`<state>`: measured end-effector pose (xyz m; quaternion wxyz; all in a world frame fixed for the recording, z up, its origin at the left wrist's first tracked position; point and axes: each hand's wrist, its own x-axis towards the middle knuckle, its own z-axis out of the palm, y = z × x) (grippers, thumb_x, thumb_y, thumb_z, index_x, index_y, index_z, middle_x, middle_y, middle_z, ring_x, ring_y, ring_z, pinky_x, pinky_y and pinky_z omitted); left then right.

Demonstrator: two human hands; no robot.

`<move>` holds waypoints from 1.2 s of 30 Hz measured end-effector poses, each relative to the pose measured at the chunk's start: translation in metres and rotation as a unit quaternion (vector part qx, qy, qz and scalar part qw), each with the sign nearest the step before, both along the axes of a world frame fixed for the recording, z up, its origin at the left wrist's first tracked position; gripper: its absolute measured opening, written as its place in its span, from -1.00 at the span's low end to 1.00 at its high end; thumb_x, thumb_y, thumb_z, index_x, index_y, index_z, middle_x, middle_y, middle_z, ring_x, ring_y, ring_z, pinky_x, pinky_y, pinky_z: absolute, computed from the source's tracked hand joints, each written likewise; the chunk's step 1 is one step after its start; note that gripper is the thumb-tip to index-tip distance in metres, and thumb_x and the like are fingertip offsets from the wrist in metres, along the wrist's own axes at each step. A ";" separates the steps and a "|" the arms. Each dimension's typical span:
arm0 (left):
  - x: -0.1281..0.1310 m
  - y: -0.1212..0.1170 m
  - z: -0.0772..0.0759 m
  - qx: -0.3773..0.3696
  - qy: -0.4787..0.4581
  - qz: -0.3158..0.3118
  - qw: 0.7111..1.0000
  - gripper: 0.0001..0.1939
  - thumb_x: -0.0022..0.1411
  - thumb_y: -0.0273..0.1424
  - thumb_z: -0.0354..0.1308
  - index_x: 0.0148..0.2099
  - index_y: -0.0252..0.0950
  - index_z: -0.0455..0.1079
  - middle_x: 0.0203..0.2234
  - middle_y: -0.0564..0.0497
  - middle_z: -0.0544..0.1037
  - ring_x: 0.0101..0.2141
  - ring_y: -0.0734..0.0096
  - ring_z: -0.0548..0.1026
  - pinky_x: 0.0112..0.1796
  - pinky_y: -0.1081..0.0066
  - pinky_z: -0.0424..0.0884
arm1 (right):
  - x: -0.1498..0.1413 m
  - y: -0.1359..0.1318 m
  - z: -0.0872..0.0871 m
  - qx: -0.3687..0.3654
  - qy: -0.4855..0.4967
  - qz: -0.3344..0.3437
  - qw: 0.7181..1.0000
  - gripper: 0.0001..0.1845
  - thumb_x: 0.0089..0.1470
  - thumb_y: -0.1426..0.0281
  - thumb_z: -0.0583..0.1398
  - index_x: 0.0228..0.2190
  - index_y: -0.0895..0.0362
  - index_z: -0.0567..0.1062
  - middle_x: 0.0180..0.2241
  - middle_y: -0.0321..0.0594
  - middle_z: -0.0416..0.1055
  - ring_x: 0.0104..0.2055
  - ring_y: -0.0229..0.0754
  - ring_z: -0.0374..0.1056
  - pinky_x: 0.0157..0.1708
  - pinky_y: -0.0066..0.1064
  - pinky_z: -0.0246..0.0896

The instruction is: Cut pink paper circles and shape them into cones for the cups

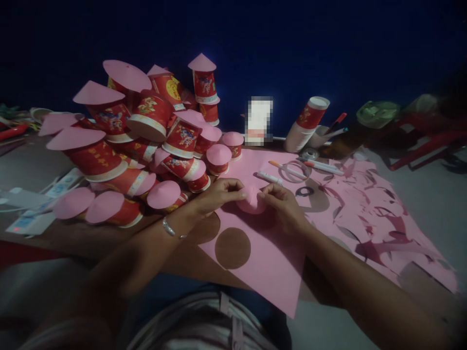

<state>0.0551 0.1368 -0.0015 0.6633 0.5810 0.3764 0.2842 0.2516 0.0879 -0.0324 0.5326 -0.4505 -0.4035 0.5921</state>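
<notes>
Between my two hands is a small pink paper disc (251, 206), with a fold or seam running up its middle. My left hand (228, 190), with a silver bracelet on the wrist, pinches its left edge. At the right edge, the thumb and fingers of my right hand (279, 201) are closed on the same disc. Beneath lies a large pink paper sheet (270, 272) with round holes cut in it; one hole (232, 248) shows the brown table. A white marker (269, 178) rests just beyond my fingers.
Red paper cups with pink cone tops (184, 133) are piled at the left. Stacked cups (306, 124) lean at the back right. Tape rings (294, 171) and pens (324, 167) lie behind my right hand. Pink paper scraps (379, 214) cover the right side. A power strip (51, 199) is far left.
</notes>
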 end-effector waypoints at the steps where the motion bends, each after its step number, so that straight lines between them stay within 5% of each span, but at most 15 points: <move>1: 0.000 0.000 0.000 -0.002 0.000 -0.004 1.000 -0.76 0.01 -0.28 0.36 -0.37 -0.34 0.46 -0.46 0.07 0.45 -0.41 0.52 0.35 -0.37 0.48 0.25 | 0.000 0.000 0.000 0.001 0.002 -0.002 1.000 -0.75 -0.10 0.31 0.43 -0.56 0.10 0.46 -0.50 -0.33 0.40 -0.47 -0.26 0.24 -0.48 -0.42 0.11; 27: 0.000 -0.003 0.007 -0.002 -0.010 -0.047 0.999 -0.81 0.09 -0.29 0.30 -0.32 -0.34 0.50 -0.39 -0.04 0.58 -0.35 0.39 0.51 -0.27 0.40 0.39 | -0.001 -0.002 0.002 0.041 0.012 -0.007 0.999 -0.73 -0.13 0.33 0.44 -0.55 0.09 0.44 -0.46 -0.33 0.42 -0.45 -0.25 0.28 -0.43 -0.39 0.16; 36: 0.009 -0.009 0.008 0.036 0.057 -0.026 0.997 -0.74 0.01 -0.28 0.35 -0.43 -0.34 0.39 -0.55 0.09 0.43 -0.48 0.51 0.39 -0.44 0.48 0.28 | -0.003 -0.002 -0.002 0.063 -0.002 -0.007 0.998 -0.74 -0.12 0.35 0.44 -0.54 0.10 0.45 -0.44 -0.32 0.42 -0.42 -0.26 0.29 -0.41 -0.42 0.15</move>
